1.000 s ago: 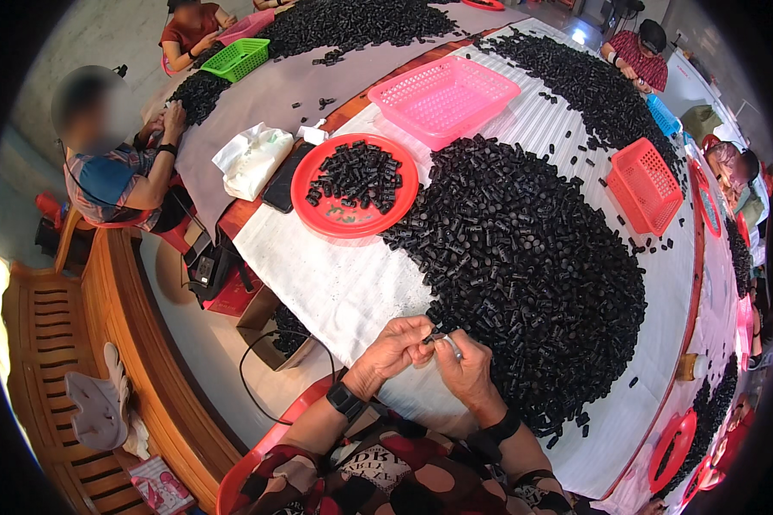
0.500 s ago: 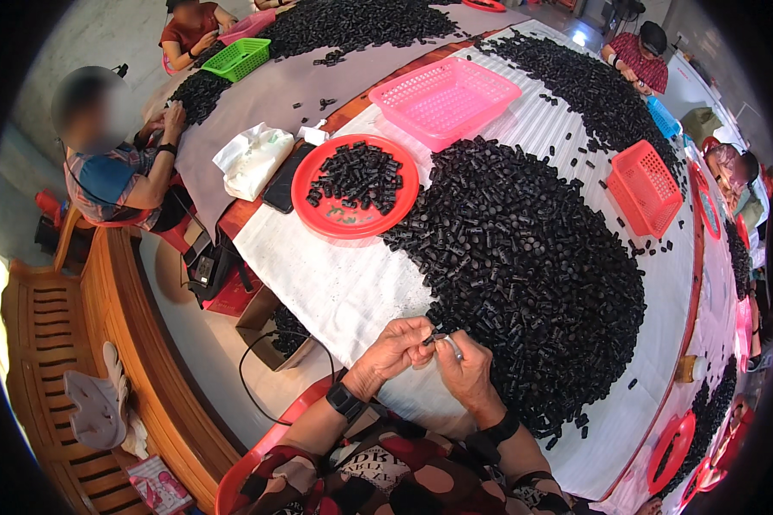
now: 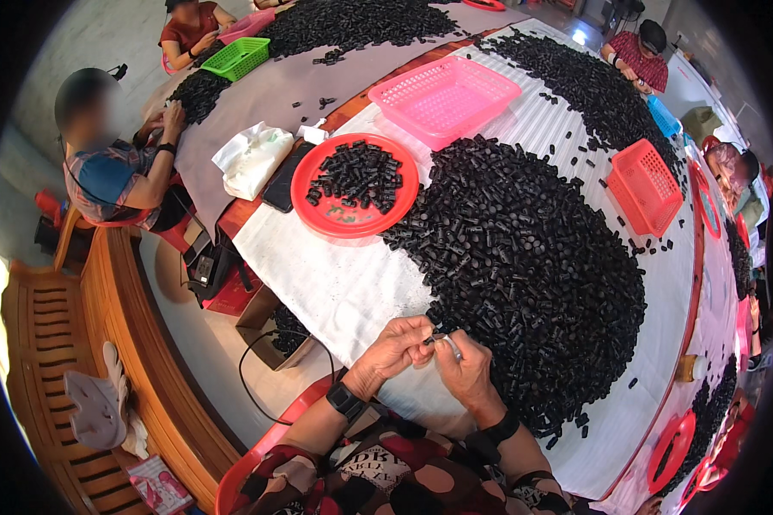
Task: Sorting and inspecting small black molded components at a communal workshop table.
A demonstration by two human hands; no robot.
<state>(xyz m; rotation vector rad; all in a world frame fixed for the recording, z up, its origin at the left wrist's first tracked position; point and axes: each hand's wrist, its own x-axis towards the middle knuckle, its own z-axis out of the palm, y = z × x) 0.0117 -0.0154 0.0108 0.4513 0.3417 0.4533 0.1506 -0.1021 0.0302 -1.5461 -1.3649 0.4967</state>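
Observation:
Just in front of me at the near edge of the big black pile (image 3: 532, 275), my two hands meet. My left hand (image 3: 395, 348) is closed in a pinch on a small black cylindrical piece (image 3: 430, 340), mostly covered by the fingers. My right hand (image 3: 467, 369) is closed beside it, thumb and finger around a small silvery curved tool (image 3: 452, 347) whose tip touches or nearly touches the piece; its exact kind is hidden. Beyond my left hand, a red round tray (image 3: 309, 215) holds a small heap of similar black pieces.
A pink basket (image 3: 445, 93) and a red basket (image 3: 646, 189) stand beyond the pile. A white plastic bag (image 3: 253, 159) and a dark phone-like slab (image 3: 288, 178) lie left of the tray. Co-workers sit around the tables. A wooden bench (image 3: 137, 343) is at left.
Both hands keep almost the same place and grip; the fingers and the black piece shift only slightly. The rest of the table looks the same.

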